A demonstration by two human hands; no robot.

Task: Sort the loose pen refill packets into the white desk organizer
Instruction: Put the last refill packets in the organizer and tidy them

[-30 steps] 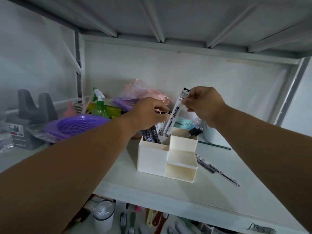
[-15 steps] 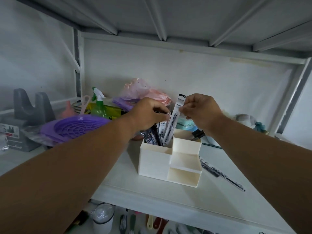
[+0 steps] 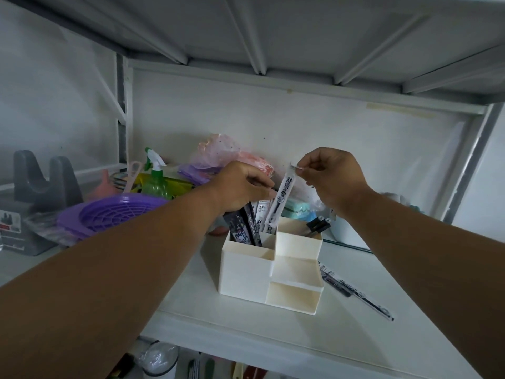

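Note:
The white desk organizer (image 3: 246, 272) stands on the white shelf. Its tall back-left compartment holds several refill packets (image 3: 247, 228) standing upright. My left hand (image 3: 240, 187) grips the tops of those packets. My right hand (image 3: 328, 176) pinches the top of a clear refill packet (image 3: 281, 199) that leans with its lower end in the same compartment. Two loose refill packets (image 3: 352, 291) lie flat on the shelf to the right of the organizer.
A purple basket (image 3: 109, 214), a green spray bottle (image 3: 154, 179), a grey holder (image 3: 41, 187) and pink and purple bags (image 3: 218, 157) crowd the back left. A teal item (image 3: 296, 210) and black clips (image 3: 318, 224) sit behind the organizer. The shelf's front edge (image 3: 273, 343) is near.
The packet pinched by my right hand has sunk lower into the back-left compartment. My left hand stays on the standing packets. The camera has shifted slightly.

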